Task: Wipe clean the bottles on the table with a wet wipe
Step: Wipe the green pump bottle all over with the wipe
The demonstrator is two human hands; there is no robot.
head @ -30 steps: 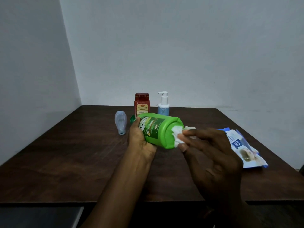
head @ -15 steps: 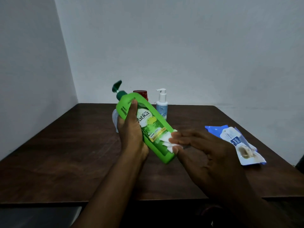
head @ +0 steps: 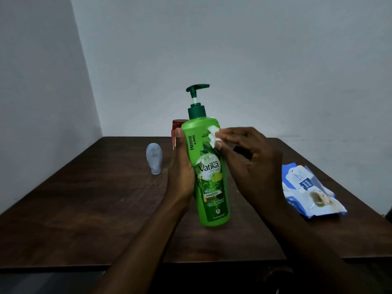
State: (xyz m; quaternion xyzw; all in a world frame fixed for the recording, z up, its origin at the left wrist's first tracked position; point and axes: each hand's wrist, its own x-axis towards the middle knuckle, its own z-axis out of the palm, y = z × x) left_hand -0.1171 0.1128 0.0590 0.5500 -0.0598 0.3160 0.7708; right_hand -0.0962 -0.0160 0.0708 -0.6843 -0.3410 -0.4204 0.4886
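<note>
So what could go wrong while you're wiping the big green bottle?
The green bottle could slip: only the left hand grips it, and the wet wipe in the right hand may leave it damp. Its pump looks raised, so a bump might squirt shampoo. The red bottle just behind could get knocked over.

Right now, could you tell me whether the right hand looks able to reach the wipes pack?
Probably yes. The pack lies on the table just right of the right hand, nothing standing between them. The hand is busy, though: it pinches a wipe against the green bottle.
</note>
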